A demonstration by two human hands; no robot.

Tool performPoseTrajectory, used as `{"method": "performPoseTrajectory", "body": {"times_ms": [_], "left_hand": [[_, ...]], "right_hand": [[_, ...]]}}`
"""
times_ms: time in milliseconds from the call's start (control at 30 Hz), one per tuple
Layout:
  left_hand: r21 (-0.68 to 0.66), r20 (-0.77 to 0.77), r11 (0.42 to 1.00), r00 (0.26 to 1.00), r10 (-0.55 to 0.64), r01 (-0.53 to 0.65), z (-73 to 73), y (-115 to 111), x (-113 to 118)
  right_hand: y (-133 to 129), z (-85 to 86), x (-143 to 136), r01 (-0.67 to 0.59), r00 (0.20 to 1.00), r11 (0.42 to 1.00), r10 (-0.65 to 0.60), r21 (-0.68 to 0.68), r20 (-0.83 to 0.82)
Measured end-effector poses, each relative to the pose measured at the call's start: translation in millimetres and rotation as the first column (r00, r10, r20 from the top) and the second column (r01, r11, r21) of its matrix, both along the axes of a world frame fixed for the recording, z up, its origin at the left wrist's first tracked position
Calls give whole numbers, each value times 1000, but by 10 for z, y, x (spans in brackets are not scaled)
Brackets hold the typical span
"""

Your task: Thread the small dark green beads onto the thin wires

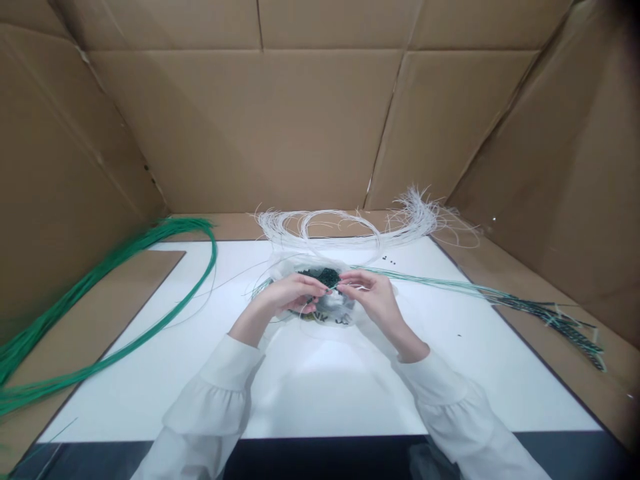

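Note:
A clear plastic bag (333,312) with dark lettering lies on the white board, and a heap of small dark green pieces (327,277) shows inside it. Over the bag, my left hand (300,292) is closed in a pinch on a thin pale strand, with a tiny dark piece by its fingertips. My right hand (367,290) pinches close beside it, fingertips nearly touching the left ones. What the right fingers hold is too small to make out.
Green strands (175,308) loop at the left. White strands (345,223) lie coiled along the back. A bundle with dark pieces threaded on it (560,323) extends right. Tiny dark bits (389,259) lie behind the right hand. Cardboard walls (320,127) surround the board (325,393).

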State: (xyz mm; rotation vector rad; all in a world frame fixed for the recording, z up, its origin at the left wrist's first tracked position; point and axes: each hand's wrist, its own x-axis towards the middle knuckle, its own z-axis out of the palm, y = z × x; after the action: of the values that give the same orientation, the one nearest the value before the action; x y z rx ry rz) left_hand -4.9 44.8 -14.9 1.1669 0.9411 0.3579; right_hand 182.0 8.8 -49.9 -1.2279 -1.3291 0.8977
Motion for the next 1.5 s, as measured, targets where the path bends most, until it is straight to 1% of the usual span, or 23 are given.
{"method": "performPoseTrajectory", "body": {"times_ms": [133, 233, 333, 400, 533, 633, 833, 900, 1067, 1267, 1400, 1433, 1500], "left_hand": [[35, -58, 999, 998, 2, 0, 48, -11, 22], [92, -97, 996, 995, 2, 7, 55, -12, 19], [144, -154, 989, 987, 33, -11, 51, -15, 13], [188, -160, 982, 986, 46, -16, 46, -19, 10], [236, -136, 972, 991, 15, 18, 35, -25, 11], [242, -94, 970, 996, -5, 27, 29, -18, 19], [233, -55, 970, 997, -62, 74, 57, -11, 62], [211, -50, 976, 998, -50, 59, 74, -23, 82], [136, -19, 990, 999, 31, -29, 88, -63, 126], [166, 104, 986, 995, -7, -11, 12, -81, 146], [262, 80, 965, 996, -40, 18, -83, -52, 126], [283, 75, 959, 997, -32, 9, -105, -41, 112], [292, 81, 955, 996, 30, -52, -137, -20, 74]], "right_hand": [[-9, 32, -18, 9, 1000, 1000, -9, -1, -3], [-10, 54, -29, 14, 1000, 1000, -14, -5, -12], [-7, 52, -25, 20, 1000, 1000, -20, 2, -13], [-8, 45, -17, 16, 1000, 1000, -16, 5, -21], [-6, 44, -11, -24, 998, 999, 23, -25, -52], [-4, 42, -20, -40, 998, 999, 39, -36, -54], [-13, 3, -40, -45, 998, 998, 44, 43, 38], [-17, -2, -42, -37, 998, 998, 33, 59, 56], [-21, 3, -46, -21, 995, 997, 14, 70, 99], [-67, 27, -94, -11, 986, 995, -5, 98, 165], [-67, 50, -97, 19, 979, 995, -39, 98, 200], [-53, 50, -81, 29, 980, 995, -47, 96, 192], [-11, 38, -35, 46, 987, 996, -57, 77, 150]]}}
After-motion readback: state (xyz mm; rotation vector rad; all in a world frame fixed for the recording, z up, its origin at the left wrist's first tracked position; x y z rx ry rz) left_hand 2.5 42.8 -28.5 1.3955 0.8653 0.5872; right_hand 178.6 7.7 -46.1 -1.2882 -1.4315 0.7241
